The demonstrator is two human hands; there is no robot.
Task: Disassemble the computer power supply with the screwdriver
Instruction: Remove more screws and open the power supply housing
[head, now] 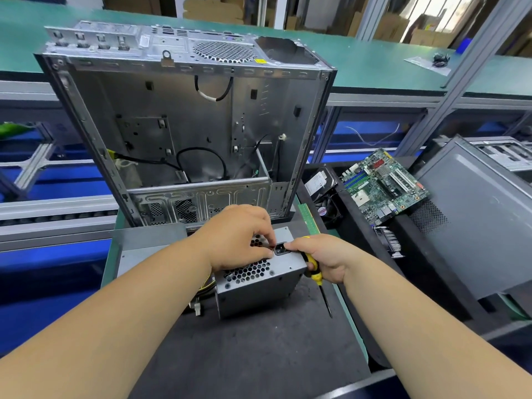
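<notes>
The power supply (259, 279) sits on the near counter (259, 355). The left hand (239, 237) pinches a small part, maybe a loose screw. The right hand (322, 259) grips the screwdriver (315, 273), which likely goes to another screw next.

Matt grey metal power supply (259, 280)

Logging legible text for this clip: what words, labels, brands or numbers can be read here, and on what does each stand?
No text can be read.
Yellow sticker on the computer case: too small.
White label on the hard drive: print blurred.
Round label on the loose fan: blurred.
Motherboard: markings too small.
Power supply and screwdriver: no text visible.
</notes>
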